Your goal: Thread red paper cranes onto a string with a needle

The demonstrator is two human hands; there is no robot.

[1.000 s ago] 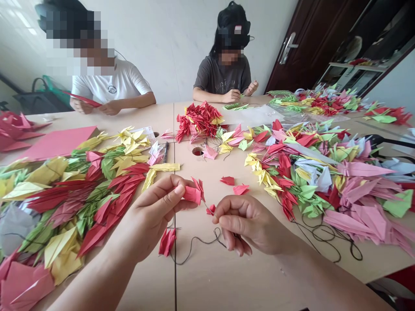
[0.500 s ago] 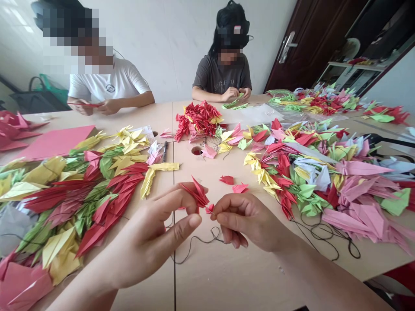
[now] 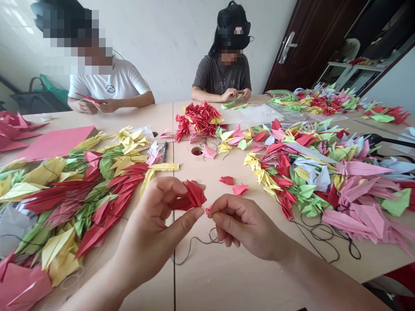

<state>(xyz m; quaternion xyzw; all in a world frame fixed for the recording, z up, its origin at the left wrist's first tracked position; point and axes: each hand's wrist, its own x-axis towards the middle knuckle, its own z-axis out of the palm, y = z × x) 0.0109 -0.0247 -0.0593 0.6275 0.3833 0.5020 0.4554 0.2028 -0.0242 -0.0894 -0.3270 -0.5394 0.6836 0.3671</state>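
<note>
Near the middle of the table, my left hand [image 3: 162, 224] is curled around a small bundle of folded red paper pieces [image 3: 195, 194], gripping it between thumb and fingers. Just to the right, my right hand [image 3: 241, 222] pinches something thin, perhaps a needle or thread end, too small to make out. Its fingertips almost meet my left thumb. A small red piece shows between the hands, partly hidden. Below them a dark cord [image 3: 191, 249] loops on the table. Two loose red folded pieces [image 3: 226, 180] [image 3: 240, 189] lie just beyond my right hand.
Strings of colourful folded paper cover the left [image 3: 94, 190] and right [image 3: 311, 172] sides. A red heap [image 3: 199, 119], a pen [image 3: 165, 150] and a pink sheet [image 3: 60, 140] lie farther back. Two people sit across the table [image 3: 207, 285], handling red and green paper.
My left fingers have closed further around the red bundle, which has turned and tilted. My right hand has shifted slightly left. The person at the left has raised the red paper a little.
</note>
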